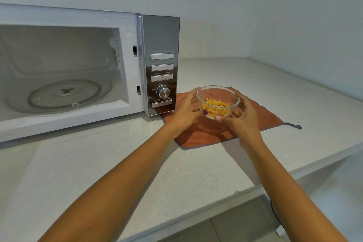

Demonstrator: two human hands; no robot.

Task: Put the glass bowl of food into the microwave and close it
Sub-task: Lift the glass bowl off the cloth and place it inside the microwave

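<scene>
A clear glass bowl with orange-yellow strips of food in its bottom is held between both my hands, just above an orange cloth. My left hand cups its left side and my right hand cups its right side, thumbs meeting at the front. The white microwave stands to the left with its cavity exposed, showing the glass turntable. Its door is out of frame. The mirrored control panel with buttons and a knob sits right beside the bowl.
The pale speckled counter runs from the microwave to a wall corner at the right. Its front edge drops to a tiled floor at the lower right, where a thin black cable runs down. The cloth has a dark hanging loop.
</scene>
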